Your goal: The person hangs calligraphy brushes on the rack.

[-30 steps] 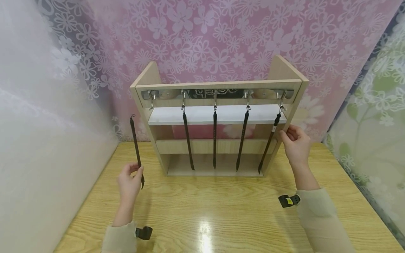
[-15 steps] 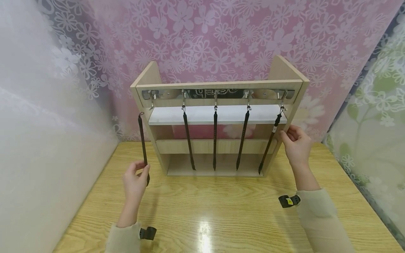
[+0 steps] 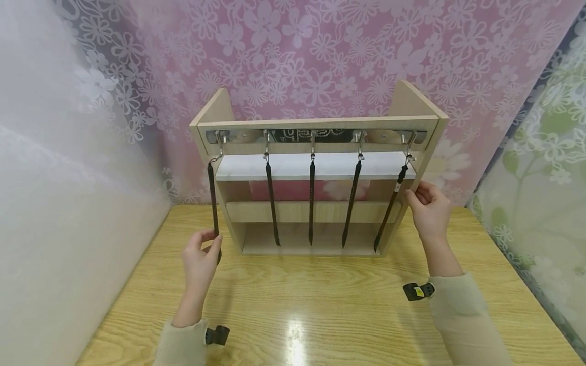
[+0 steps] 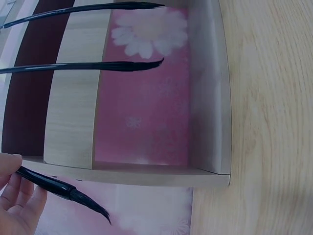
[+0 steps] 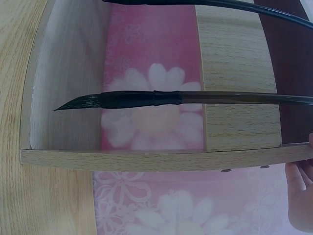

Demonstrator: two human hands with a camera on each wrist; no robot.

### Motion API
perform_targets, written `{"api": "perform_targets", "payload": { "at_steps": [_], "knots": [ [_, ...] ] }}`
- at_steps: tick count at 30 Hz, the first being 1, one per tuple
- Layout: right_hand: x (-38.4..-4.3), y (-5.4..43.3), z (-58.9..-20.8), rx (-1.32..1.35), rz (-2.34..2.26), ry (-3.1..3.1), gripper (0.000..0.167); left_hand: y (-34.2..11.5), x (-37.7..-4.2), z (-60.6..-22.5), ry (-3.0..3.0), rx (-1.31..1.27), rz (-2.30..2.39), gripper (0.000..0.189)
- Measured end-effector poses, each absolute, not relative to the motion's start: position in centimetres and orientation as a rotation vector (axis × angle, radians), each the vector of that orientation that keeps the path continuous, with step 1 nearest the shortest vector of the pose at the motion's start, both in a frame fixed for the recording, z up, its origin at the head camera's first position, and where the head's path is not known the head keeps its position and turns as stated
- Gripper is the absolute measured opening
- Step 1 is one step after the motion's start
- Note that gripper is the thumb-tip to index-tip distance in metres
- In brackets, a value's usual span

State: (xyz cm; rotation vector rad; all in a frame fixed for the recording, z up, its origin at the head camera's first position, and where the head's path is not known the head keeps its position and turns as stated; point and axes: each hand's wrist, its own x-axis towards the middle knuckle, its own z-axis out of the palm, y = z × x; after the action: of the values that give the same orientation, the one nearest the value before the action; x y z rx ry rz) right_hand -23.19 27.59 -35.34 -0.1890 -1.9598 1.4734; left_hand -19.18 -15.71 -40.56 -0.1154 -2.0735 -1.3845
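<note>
My left hand (image 3: 199,262) pinches a dark calligraphy brush (image 3: 212,198) low on its handle, bristles downward. The brush stands nearly upright beside the left panel of a small wooden shelf (image 3: 316,121). Its hanging loop is just below and left of the leftmost hook (image 3: 221,145), apparently not on it. In the left wrist view, the bristle tip (image 4: 93,203) curves out past my fingers. My right hand (image 3: 430,211) grips the shelf's right side panel (image 5: 161,160), thumb at the front edge. Beside it a labelled brush (image 3: 392,208) hangs from the rightmost hook.
Several similar brushes, such as the middle brush (image 3: 311,203), hang from the metal hook rail (image 3: 244,135). A white ledge (image 3: 288,165) lies behind them. The shelf stands on a wood-grain table (image 3: 256,305), against a pink floral backdrop (image 3: 316,56); a pale wall (image 3: 82,178) rises at left.
My left hand has carried the brush rightward and slightly up, bringing its loop close to the leftmost hook. The right hand stays on the shelf's side.
</note>
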Motion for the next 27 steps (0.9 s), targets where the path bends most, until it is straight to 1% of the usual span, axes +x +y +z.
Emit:
{"api": "perform_targets", "payload": {
  "at_steps": [7, 19, 27],
  "knots": [
    [-23.21, 27.62, -35.40, -0.200, 1.457, -1.972, 0.032, -15.39, -19.39, -40.37, -2.075, -0.137, -1.361, 0.012],
    [-23.27, 27.53, -35.35, -0.154, 1.430, -1.952, 0.031, -15.19, -19.45, -40.10, -2.095, -0.131, -1.348, 0.012],
    [-23.28, 27.64, -35.51, -0.170, 1.433, -1.965, 0.031, -15.05, -19.55, -40.06, -2.071, -0.136, -1.329, 0.012]
  ]
}}
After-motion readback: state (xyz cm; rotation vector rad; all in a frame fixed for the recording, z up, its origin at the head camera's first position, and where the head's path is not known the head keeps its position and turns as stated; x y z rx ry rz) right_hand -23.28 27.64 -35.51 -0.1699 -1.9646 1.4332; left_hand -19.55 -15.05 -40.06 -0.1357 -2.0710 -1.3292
